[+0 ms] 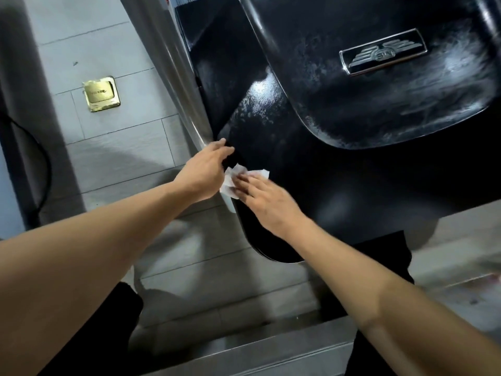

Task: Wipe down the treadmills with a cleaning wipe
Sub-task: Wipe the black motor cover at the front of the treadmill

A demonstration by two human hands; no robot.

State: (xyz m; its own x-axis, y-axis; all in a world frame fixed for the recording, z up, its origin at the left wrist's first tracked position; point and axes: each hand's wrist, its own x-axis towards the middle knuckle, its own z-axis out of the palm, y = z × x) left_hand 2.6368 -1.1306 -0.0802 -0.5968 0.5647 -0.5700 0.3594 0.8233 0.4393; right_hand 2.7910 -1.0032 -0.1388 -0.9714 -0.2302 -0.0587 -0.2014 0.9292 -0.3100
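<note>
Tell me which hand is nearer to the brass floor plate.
Left. The left hand rests at the black treadmill cover's left edge, on the side toward the brass floor plate. The right hand presses the white wipe farther right.

We stand in a gym: a glossy black treadmill (352, 109), grey tiled floor (113, 147), brass floor socket (101, 94).

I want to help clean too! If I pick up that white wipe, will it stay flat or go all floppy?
Probably floppy: the white wipe lies crumpled and folded under the right hand on the black treadmill cover. It looks thin, so likely very light. It may slide easily, since the cover is glossy with smeary streaks. The left hand rests beside it.
</note>
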